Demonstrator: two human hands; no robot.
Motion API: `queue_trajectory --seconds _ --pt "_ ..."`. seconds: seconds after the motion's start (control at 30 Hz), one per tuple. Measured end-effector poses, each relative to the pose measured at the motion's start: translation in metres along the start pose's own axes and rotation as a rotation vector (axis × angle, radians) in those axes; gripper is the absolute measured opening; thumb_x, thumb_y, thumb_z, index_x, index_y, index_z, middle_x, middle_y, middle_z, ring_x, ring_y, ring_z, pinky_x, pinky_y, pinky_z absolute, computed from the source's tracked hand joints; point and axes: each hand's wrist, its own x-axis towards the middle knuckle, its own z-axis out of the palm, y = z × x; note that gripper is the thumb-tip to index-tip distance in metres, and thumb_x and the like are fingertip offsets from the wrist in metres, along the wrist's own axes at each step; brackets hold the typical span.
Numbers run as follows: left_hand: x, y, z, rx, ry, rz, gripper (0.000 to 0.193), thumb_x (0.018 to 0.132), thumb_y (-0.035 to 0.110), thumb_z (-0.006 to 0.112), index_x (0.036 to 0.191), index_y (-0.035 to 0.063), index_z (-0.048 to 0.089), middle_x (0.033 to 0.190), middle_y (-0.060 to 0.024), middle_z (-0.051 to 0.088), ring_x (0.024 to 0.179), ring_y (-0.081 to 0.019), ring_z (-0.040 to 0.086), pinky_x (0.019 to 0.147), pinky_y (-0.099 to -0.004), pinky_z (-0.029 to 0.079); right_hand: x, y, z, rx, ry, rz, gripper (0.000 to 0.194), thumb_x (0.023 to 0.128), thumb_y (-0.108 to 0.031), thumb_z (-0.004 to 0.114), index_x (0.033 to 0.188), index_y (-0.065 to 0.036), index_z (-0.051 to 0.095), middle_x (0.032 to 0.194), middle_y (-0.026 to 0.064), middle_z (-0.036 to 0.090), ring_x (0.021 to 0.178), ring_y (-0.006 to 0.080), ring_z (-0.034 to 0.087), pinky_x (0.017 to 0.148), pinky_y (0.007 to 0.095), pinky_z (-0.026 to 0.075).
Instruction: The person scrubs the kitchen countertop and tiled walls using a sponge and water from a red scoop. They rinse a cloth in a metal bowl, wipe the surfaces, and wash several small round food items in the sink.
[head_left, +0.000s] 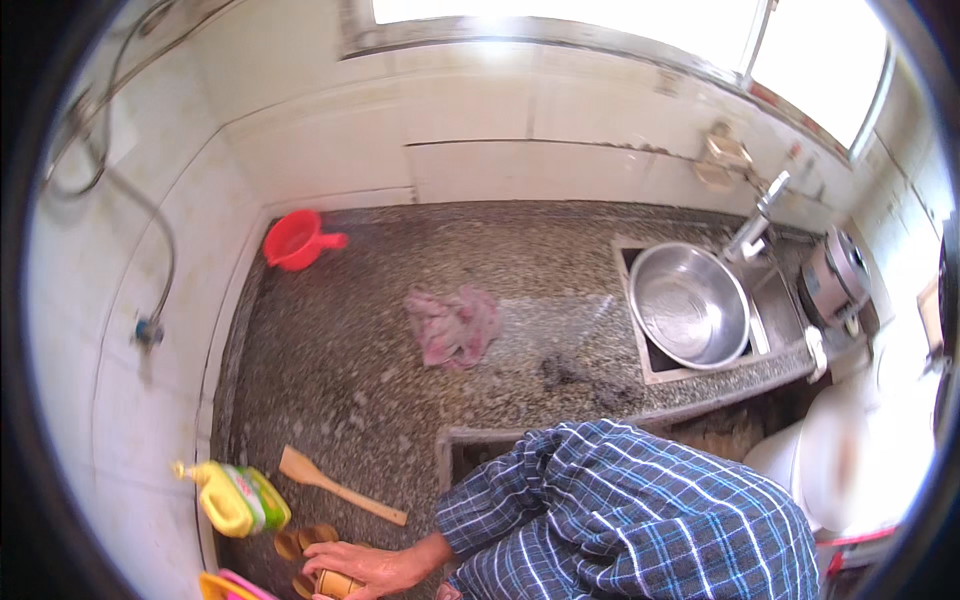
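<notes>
My right hand (364, 568) reaches left across the lower edge of the view. Its fingers are around a yellow-brown rounded object (335, 585), partly hidden by the hand. Several small round brown pieces (287, 545) lie beside the fingertips. Above the hand, a wooden spatula (341, 490) lies flat on the speckled stone counter (360, 420). A yellow jug-shaped bottle (238, 500) with a green label lies to the left. At the bottom edge, a small patch of skin beside the sleeve may be my left hand (448, 592); the rest is hidden.
A crumpled pink cloth (454, 326) lies mid-counter. A red plastic dipper (297, 240) stands in the back left corner. On the right, a metal basin (690, 306) sits over the sink beside a faucet (757, 217) and a rice cooker (834, 277). Yellow and pink items (229, 586) are at lower left.
</notes>
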Motion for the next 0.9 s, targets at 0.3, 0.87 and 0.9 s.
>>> queue_trajectory --seconds 0.3,0.87,0.9 --pt "0.016 -0.035 0.123 -0.088 -0.382 -0.109 0.042 0.095 0.035 0.039 0.124 0.0049 0.038 0.116 -0.0102 0.046 0.103 -0.0174 0.049 0.089 -0.0334 0.044 -0.083 -0.045 -0.208 0.124 0.067 0.681 0.078 0.059 -0.028 0.077 0.124 -0.01 0.037 0.1 0.0133 0.057 0.094 0.026 0.057 0.081 0.035 0.046" --pt "0.034 -0.045 0.067 0.752 0.218 0.161 0.01 0.08 0.01 0.065 0.081 0.0006 0.063 0.079 -0.003 0.064 0.07 -0.0077 0.055 0.065 -0.023 0.045 -0.661 -0.065 -0.55 -1.247 0.012 1.389 0.016 0.062 -0.026 0.065 0.064 -0.01 0.063 0.063 0.0088 0.062 0.063 0.0239 0.062 0.054 0.0372 0.049" --pt "0.031 -0.062 0.045 0.75 0.3 0.14 0.01 0.079 0.01 0.066 0.082 0.0012 0.062 0.077 -0.0029 0.064 0.069 -0.0083 0.056 0.065 -0.0239 0.046 -0.703 -0.048 -0.565 -1.499 -0.146 1.186 0.021 0.059 -0.025 0.069 0.072 -0.008 0.064 0.067 0.0104 0.063 0.07 0.0236 0.063 0.058 0.0353 0.05"
